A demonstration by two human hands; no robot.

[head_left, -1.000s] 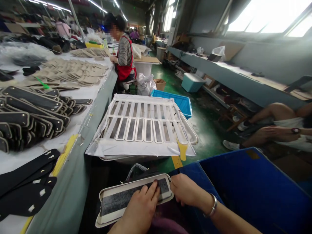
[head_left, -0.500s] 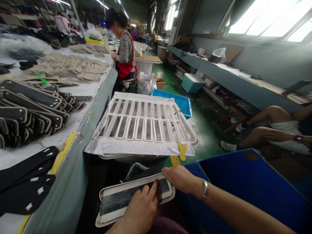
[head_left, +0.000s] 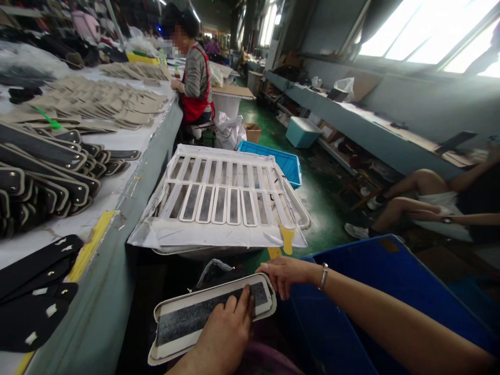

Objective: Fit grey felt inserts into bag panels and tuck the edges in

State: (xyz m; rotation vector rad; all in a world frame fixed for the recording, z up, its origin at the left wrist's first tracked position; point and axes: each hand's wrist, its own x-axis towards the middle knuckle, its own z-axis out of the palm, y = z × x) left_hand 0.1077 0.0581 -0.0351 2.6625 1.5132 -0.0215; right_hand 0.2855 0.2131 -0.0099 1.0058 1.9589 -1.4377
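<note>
On my side of the rack [head_left: 216, 238]: the panel [head_left: 191, 319], cream-rimmed with a dark band [head_left: 172, 325] along it, apart from the rack.
Left hand [head_left: 226, 328]: over the panel's near edge, fingers extended and close together on the dark band; its thumb is hidden, so I cannot tell whether it grips from beneath.
Why that hold: I judge the flat fingers are steadying the panel, which seems to rest across the lap.
Right hand [head_left: 288, 271]: at the panel's end on the rack's right-hand side, some fingers bent downward; whether they pinch the rim or merely touch it, I cannot tell.
Panel's long axis: slanting across my view, crosswise to the rack's slots; the end under the right hand points up toward the rack's right, the notched end down and left.
Rack slots: five dark-centred pieces [head_left: 220, 204] side by side, their length pointing away from me, probably spaced to keep them apart.
Table [head_left: 113, 250]: left of the rack, bearing heaped straps [head_left: 39, 166].
Bin [head_left: 332, 333]: right of the rack and nearer, apparently set for easy reach.
</note>
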